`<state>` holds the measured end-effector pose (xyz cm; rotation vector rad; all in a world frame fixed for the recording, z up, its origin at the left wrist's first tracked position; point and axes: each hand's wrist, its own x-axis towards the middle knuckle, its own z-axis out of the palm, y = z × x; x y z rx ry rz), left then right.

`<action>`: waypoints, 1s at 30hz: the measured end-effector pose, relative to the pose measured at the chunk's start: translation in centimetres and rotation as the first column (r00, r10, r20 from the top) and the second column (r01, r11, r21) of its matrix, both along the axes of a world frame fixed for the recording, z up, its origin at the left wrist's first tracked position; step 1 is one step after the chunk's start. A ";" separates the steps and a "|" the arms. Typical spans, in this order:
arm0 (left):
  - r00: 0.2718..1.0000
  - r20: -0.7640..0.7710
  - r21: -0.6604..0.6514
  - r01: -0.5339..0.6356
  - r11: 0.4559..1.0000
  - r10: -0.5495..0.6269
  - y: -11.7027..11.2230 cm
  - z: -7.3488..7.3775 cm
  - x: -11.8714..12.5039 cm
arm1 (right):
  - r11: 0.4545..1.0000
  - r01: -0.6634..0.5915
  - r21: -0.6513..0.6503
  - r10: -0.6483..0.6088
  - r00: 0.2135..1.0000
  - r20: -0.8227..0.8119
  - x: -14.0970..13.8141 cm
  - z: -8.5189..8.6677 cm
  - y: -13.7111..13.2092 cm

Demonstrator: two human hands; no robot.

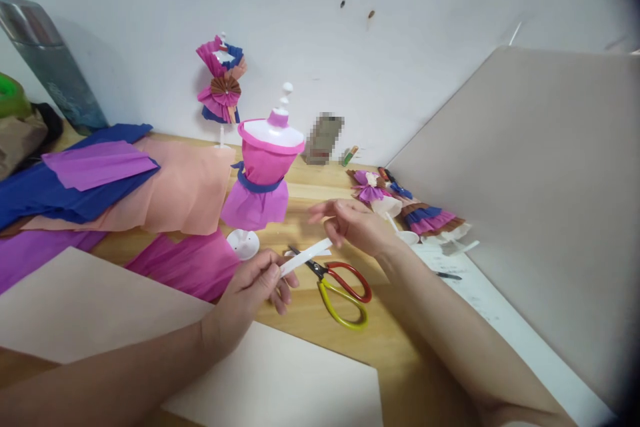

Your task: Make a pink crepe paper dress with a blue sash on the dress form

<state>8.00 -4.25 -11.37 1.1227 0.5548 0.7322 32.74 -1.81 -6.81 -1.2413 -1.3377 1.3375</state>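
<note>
My left hand (265,277) is closed, pinching one end of a narrow white strip (307,257) between thumb and fingers. The strip slants up to the right. Close to its far end is my right hand (353,223), fingers loosely bent and apart, with nothing visible in them; whether a fingertip touches the strip I cannot tell. Under the strip lie scissors (345,290) with one red and one yellow handle. Behind my left hand stands a small white dress form (265,167) on a round base, wearing a pink top, a dark blue waistband and a purple skirt.
Blue crepe paper (100,203) and peach paper (175,180) spread on the left, with magenta paper (190,263) in front. White sheets (290,373) lie nearest me. A second dressed form (223,83) stands by the wall. At right are paper dresses (430,220) and a tall board (540,160).
</note>
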 end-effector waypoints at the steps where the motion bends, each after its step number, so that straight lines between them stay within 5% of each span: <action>1: 1.000 -0.014 0.005 0.007 1.000 -0.007 0.0 0.1 -0.1 | 0.998 -0.064 -0.017 0.063 0.997 -0.044 -0.2 0.0 -0.8; 8: 0.994 -0.104 0.103 -0.021 0.994 0.032 0.4 1.4 -0.5 | 0.970 -0.243 0.029 0.243 0.970 -0.013 -0.3 0.0 -4.2; 14: 0.940 -0.258 0.342 -0.126 0.931 0.222 0.5 3.5 -0.8 | 0.955 -0.293 0.052 0.292 0.956 0.027 -0.5 0.9 -5.5; 17: 0.911 -0.248 0.571 -0.137 0.809 0.330 0.4 3.8 -1.0 | 0.961 -0.275 0.016 0.275 0.961 -0.005 -0.7 1.4 -5.8; 22: 0.855 -0.183 0.880 -0.078 0.469 0.485 0.4 4.0 -1.4 | 0.976 -0.217 -0.023 0.216 0.975 -0.047 -1.3 1.7 -6.2; 24: 0.822 -0.192 0.907 -0.060 0.417 0.535 0.4 4.2 -1.5 | 0.982 -0.187 -0.015 0.186 0.981 -0.056 -1.6 1.8 -6.3; 26: 0.795 -0.224 0.888 -0.071 0.454 0.564 0.3 4.5 -1.6 | 0.989 -0.150 -0.006 0.149 0.987 -0.066 -1.8 1.8 -6.5; 30: 0.869 -0.314 0.639 -0.104 0.762 0.382 0.1 4.8 -1.6 | 0.995 -0.096 0.038 0.098 0.994 -0.056 -2.2 2.0 -6.8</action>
